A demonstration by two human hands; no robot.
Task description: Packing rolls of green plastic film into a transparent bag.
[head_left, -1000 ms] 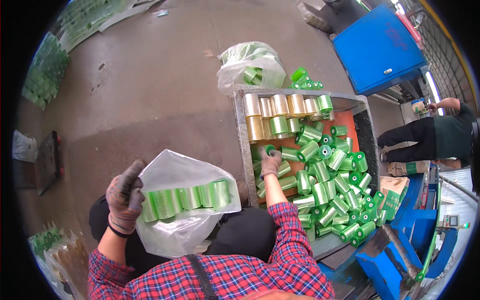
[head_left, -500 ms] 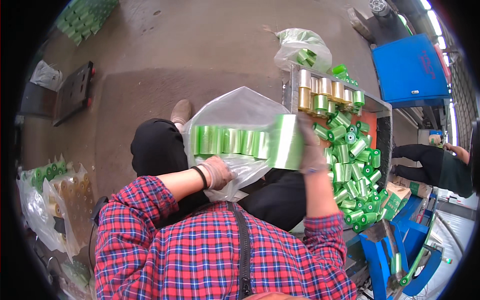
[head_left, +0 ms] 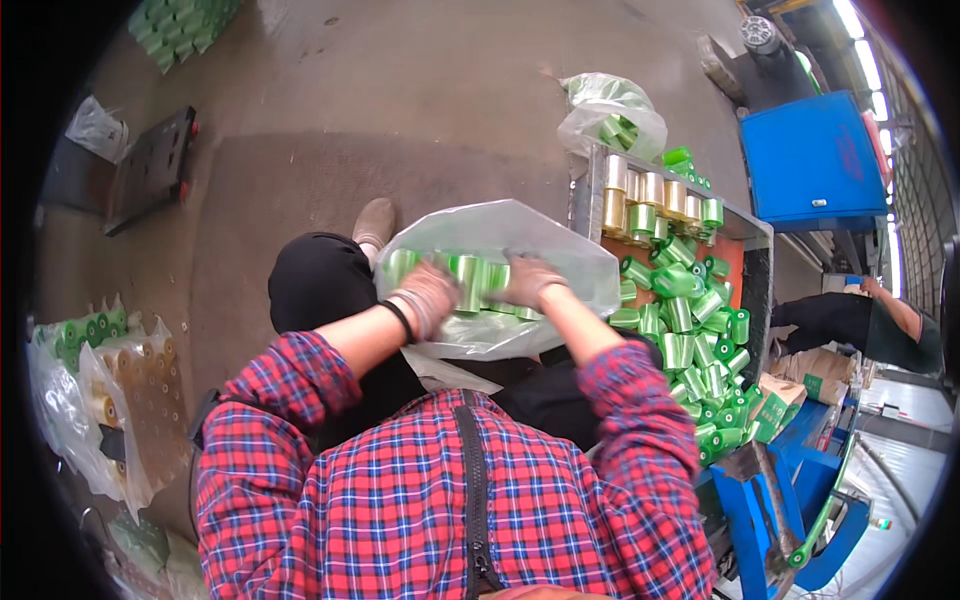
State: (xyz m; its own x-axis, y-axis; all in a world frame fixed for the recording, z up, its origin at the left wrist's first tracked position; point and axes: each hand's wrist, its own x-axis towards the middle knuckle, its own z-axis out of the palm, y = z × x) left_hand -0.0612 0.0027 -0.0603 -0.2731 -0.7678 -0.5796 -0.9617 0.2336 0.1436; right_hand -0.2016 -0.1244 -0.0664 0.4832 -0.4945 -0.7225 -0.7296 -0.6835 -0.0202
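A clear plastic bag lies open across my lap, with a row of green film rolls inside it. My left hand, in a thin greyish glove, is at the left part of the row; motion smears its fingers, so their grip cannot be told. At the row's right end is my right hand, gloved too, its fingers and thumb around a green film roll inside the bag. The bag's film partly hides the lower rolls.
To the right, a grey-rimmed crate holds loose green rolls and upright yellowish rolls. Beyond it sits another bag of rolls. A blue cabinet and another person are farther right. Bagged rolls stand left.
My right hand has moved left from the bag's right side, taking the roll it held down into the bag. The bag's mouth has spread wider, and my left hand has shifted slightly up.
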